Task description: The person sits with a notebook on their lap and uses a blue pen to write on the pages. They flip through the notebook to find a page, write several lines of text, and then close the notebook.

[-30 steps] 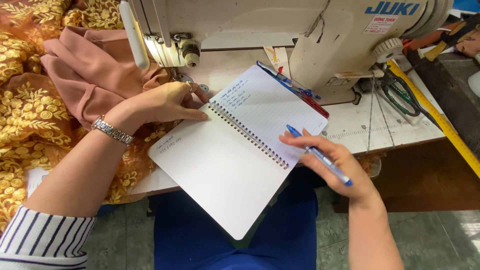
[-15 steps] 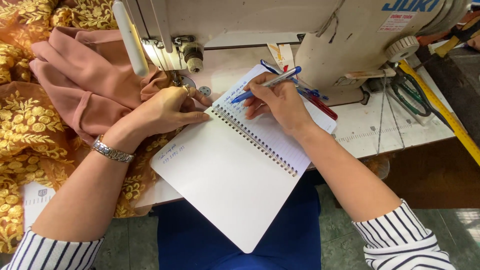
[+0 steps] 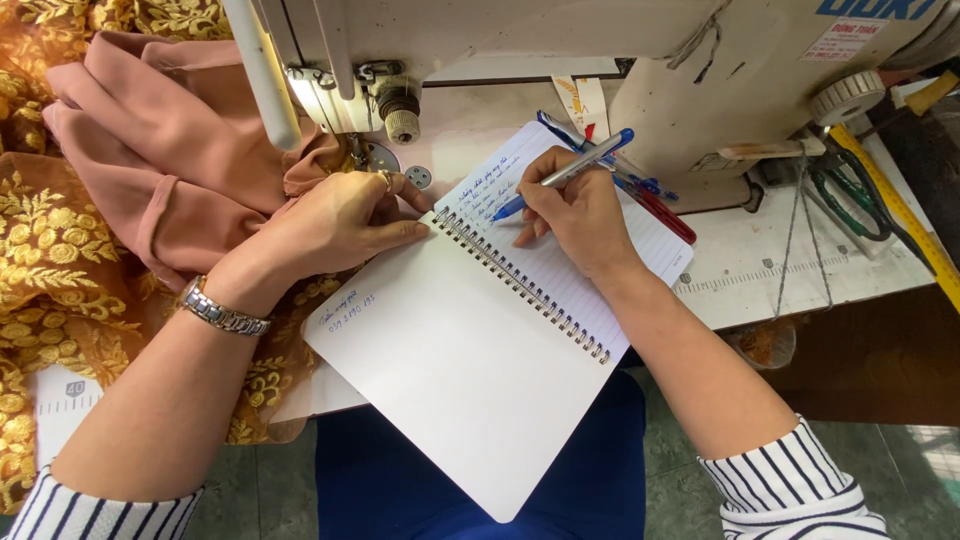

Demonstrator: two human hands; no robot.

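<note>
On notebook [image 3: 500, 340]: right hand [image 3: 575, 215] grips pen [image 3: 565, 175]; left hand [image 3: 335, 225] pins edge.

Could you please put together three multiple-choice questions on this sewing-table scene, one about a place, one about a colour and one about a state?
1. Where does the left hand rest?
A. on the scissors
B. at the upper left edge of the spiral notebook, beside the pink cloth
C. on the machine's handwheel

2. What colour is the pen in the right hand?
A. blue
B. green
C. black

3. How does the notebook lie?
A. shut
B. rolled up
C. open, with handwriting on the lined page

Answers: 1 B, the fingers lie flat by the coil's top end; 2 A, its barrel and cap are blue; 3 C, both leaves are spread and the pen tip meets the written lines.
</note>
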